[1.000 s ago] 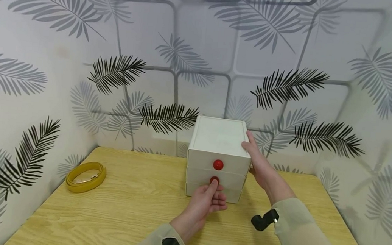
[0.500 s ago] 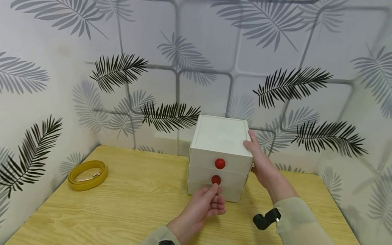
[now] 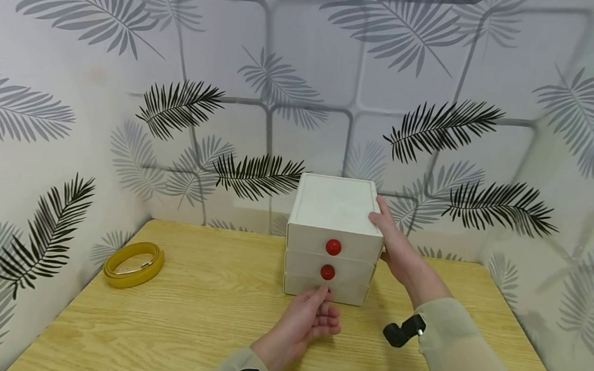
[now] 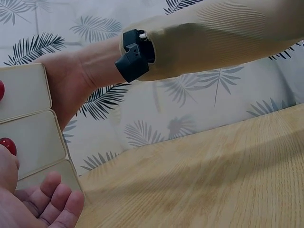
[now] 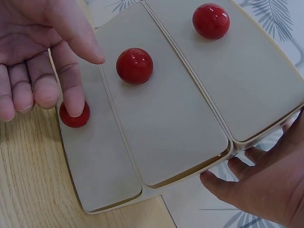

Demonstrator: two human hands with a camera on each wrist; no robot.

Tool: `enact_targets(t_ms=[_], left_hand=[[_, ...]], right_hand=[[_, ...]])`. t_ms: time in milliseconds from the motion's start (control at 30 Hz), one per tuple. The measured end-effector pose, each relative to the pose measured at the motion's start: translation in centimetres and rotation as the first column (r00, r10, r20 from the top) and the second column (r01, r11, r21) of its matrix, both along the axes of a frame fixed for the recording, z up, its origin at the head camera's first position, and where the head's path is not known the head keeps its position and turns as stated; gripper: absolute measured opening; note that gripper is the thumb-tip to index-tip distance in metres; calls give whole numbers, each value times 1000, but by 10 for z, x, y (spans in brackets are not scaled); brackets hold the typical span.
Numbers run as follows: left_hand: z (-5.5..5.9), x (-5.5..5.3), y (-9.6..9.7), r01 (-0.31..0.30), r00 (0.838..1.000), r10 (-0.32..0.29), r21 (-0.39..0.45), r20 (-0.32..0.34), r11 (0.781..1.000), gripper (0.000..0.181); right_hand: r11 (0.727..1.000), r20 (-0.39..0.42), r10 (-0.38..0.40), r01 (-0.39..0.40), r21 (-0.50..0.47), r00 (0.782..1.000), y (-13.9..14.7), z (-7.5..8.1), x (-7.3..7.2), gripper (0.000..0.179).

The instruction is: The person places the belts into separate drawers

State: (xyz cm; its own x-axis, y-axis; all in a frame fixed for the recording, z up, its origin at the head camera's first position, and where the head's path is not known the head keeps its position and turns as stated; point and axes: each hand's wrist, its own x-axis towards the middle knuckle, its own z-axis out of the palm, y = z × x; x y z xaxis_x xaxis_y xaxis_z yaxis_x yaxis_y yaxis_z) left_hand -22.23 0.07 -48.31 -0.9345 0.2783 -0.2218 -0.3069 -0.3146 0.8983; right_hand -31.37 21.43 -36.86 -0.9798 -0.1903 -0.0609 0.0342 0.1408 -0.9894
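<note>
A white three-drawer box (image 3: 337,202) has a round red knob on each drawer front. Low at its front is my left hand (image 3: 308,324), palm turned up. In the right wrist view its index fingertip lies on the bottom knob (image 5: 84,116), while the thumb stands apart, pointing toward the middle knob (image 5: 135,65). The other fingers are loosely bent and hold nothing. My right hand (image 3: 400,256) rests against the box's right side, thumb on the top edge and fingers along the side wall. All three drawers sit flush in the stack.
A coiled yellow belt (image 3: 133,266) with a metal buckle lies at the left of the wooden table (image 3: 189,327). Leaf-patterned walls (image 3: 315,66) enclose the table at the back and both sides, close behind the box.
My left hand has come down from the middle knob to the bottom one. The right hand stays against the box's side, and the box has not visibly shifted on the table.
</note>
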Motion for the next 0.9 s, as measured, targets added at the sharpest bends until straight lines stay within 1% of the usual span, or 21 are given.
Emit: enact_targets(t_ms=[300, 500, 700, 900], left_hand=[[-7, 3, -1, 14, 999, -14, -1, 38, 1000, 51], [-10, 3, 0, 4, 999, -4, 0, 38, 1000, 51], [-13, 4, 1, 1, 998, -2, 7, 57, 1000, 51], [-16, 3, 2, 4, 997, -6, 18, 83, 1000, 52]], right_hand=[[1000, -4, -2, 2, 4, 1000, 0, 0, 0, 74], [1000, -9, 5, -5, -5, 1000, 0, 0, 0, 75], [1000, -10, 7, -7, -11, 1000, 0, -1, -2, 75], [1000, -8, 4, -4, -6, 1000, 0, -2, -2, 74]])
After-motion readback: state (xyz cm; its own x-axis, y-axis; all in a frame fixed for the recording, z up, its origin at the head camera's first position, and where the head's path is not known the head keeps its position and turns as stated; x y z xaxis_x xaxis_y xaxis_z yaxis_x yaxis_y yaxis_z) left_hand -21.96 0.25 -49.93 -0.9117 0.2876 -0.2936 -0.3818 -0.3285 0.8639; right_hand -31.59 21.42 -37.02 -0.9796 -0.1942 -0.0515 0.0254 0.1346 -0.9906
